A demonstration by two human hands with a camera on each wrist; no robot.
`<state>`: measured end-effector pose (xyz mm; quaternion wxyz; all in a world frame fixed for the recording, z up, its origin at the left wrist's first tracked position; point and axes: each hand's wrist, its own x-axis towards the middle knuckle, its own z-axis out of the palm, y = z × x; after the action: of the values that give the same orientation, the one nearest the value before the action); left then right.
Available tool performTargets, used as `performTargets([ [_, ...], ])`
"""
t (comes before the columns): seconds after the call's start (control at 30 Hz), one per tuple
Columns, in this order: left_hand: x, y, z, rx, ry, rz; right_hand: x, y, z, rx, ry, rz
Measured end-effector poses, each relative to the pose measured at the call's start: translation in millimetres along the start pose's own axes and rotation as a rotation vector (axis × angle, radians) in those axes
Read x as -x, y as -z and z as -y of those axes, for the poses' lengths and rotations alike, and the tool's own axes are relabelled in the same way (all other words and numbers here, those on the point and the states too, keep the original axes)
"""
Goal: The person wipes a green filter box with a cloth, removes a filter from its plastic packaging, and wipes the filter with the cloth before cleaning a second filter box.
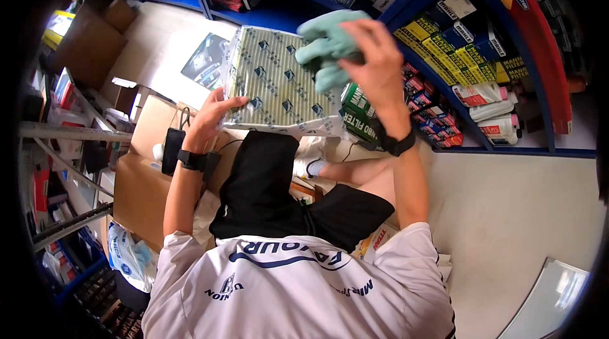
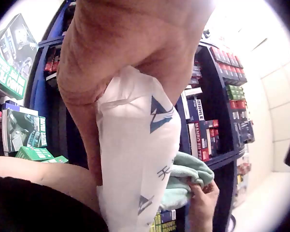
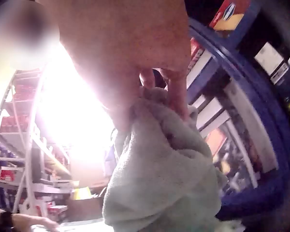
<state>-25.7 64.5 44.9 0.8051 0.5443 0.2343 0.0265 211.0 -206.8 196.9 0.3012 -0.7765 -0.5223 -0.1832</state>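
A pleated air filter (image 1: pixel 269 75) in clear wrap printed with dark blue logos stands tilted in front of the person's lap. My left hand (image 1: pixel 214 115) grips its left lower edge, the thumb lying over the front face. From the left wrist, the white side of the wrapped filter (image 2: pixel 130 145) shows within the grasp. Bunched in my right hand (image 1: pixel 379 63) is a pale green cloth (image 1: pixel 327 40), held up at the filter's upper right corner, overlapping it in the head view. The cloth (image 3: pixel 159 164) hangs in folds below the right fingers.
Blue shelving (image 1: pixel 380 28) with boxed filters curves along the back and right. A green filter box (image 1: pixel 358 113) stands right of the wrapped filter. Cardboard boxes (image 1: pixel 136 193) and a phone (image 1: pixel 172 148) are at the left, beside a metal rack (image 1: pixel 76 131).
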Motion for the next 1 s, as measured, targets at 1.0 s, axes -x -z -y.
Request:
performTargets([
  [1.0,16,-17,-15,-0.059,-0.118,0.001,-26,-133,5,0.206,0.228,0.380],
])
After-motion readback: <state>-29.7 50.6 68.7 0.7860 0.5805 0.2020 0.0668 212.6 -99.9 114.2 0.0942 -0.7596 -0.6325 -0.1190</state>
